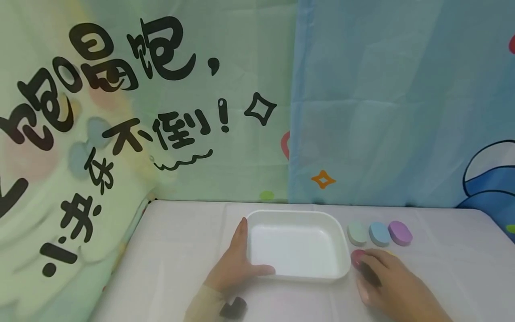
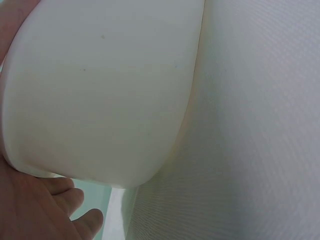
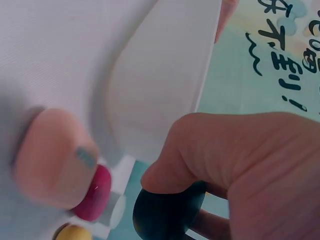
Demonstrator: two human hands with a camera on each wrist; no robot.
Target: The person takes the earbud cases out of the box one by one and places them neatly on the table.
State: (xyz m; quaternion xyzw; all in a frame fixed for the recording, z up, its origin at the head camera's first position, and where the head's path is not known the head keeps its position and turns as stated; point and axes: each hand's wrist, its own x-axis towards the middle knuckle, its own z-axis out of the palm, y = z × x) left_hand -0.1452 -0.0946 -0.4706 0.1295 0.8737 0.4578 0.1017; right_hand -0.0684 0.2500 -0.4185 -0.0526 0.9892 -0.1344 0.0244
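Observation:
A white rectangular tray (image 1: 297, 277) with rounded corners rests on the table. My left hand (image 1: 241, 266) holds its near left corner, thumb along the front edge and fingers at the left side. In the left wrist view the tray's outer wall (image 2: 100, 100) fills much of the picture. Off the tray's right end, my right hand (image 1: 386, 279) pinches a smooth dark rounded piece (image 3: 167, 215) between thumb and fingers. Close to it lie a magenta piece (image 3: 95, 195), a peach rounded block (image 3: 55, 160) with a teal mark and a yellow piece (image 3: 74, 233).
Behind the right hand sit a mint green piece (image 1: 357, 232), a light blue piece (image 1: 379, 234) and a purple piece (image 1: 400, 233). A white cloth covers the table (image 1: 181, 250). Printed curtains (image 1: 249, 53) hang at its back and left.

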